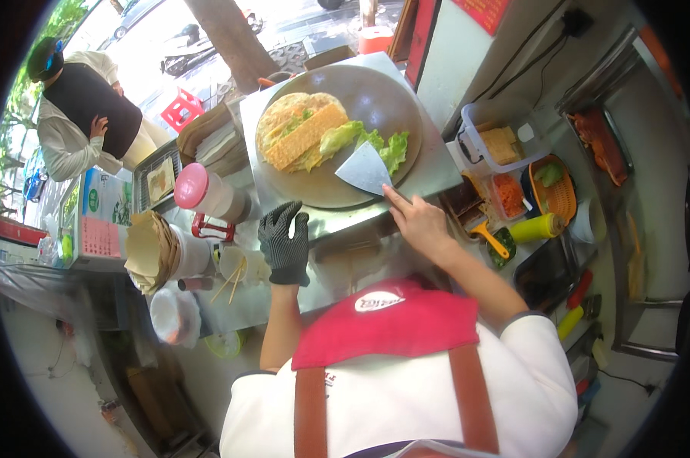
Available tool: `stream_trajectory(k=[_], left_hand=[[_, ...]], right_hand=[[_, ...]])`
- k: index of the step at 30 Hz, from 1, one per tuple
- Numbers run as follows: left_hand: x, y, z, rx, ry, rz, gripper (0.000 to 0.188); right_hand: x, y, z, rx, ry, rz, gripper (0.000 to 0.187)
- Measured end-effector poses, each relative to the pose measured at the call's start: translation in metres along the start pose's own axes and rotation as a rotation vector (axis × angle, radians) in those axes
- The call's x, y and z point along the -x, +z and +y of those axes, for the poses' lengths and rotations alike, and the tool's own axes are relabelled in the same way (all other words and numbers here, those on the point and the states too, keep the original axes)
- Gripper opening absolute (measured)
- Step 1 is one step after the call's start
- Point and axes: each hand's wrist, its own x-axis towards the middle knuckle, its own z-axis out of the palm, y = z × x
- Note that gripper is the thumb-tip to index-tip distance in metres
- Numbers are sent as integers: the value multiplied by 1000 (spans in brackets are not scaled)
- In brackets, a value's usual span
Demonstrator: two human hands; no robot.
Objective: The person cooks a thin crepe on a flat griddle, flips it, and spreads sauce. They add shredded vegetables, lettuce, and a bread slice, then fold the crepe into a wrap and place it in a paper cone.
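Observation:
A round griddle (pixel 337 88) holds a thin crepe (pixel 284 114) with a rectangular golden crisp cracker (pixel 307 137) and shredded greens on it. Lettuce leaves (pixel 394 151) spread from the crepe's right side across the griddle. My right hand (pixel 417 225) grips a wide triangular metal scraper (pixel 365 169), index finger along its base; the blade lies over the griddle's near right part, beside the lettuce. My left hand (pixel 285 244), in a dark dotted glove, hovers at the counter's near edge left of the griddle. Its thumb stands apart from the fingers, and nothing shows in it.
Left of the griddle stand a pink-lidded container (pixel 196 187), paper bags (pixel 153 248) and a cup with wooden sticks (pixel 238 267). At right are a clear bin of crackers (pixel 501 145), shredded carrot (pixel 507 195), an orange basket (pixel 555 191) and a yellow-handled brush (pixel 490 238). A person (pixel 85 107) stands outside.

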Motion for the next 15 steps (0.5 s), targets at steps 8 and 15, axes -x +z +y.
stream_trajectory(k=[8, 15], left_hand=[[-6, 13, 12, 26, 11, -114, 22], [-84, 72, 0, -219, 158, -183, 39]], right_hand=[[-2, -9, 22, -50, 42, 111, 47], [-4, 5, 32, -68, 85, 109, 47]])
